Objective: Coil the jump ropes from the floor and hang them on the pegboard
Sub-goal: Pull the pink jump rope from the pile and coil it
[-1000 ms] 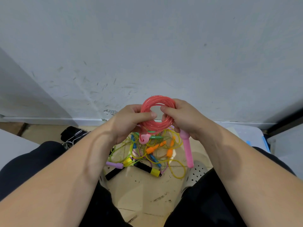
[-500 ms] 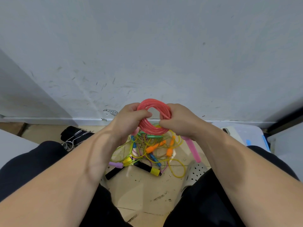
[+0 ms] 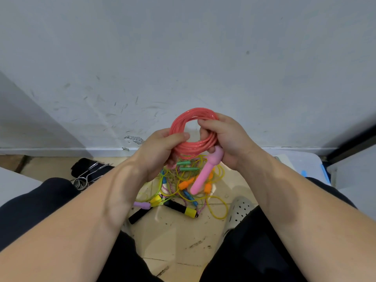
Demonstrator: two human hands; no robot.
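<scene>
Pink handle [image 3: 203,174] swings inward; left hand [image 3: 158,147] and right hand [image 3: 227,139] both grip the red coil [image 3: 193,147]. Coiling looks done, so next, secure that handle.

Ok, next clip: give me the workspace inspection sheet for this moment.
Surface: beige tiled floor, scuffed.
Job's things: pink rope coil held up, its pink handle hanging below; tangled ropes piled on the floor; pegboard not seen.
Clutter: metal wire hooks at left; white perforated shoe at right.
Grippers: left hand grips the coil's left side; right hand grips its right side.
Cables: nothing seen.
Surroundings: scuffed white wall ahead; pale bin at right.
</scene>
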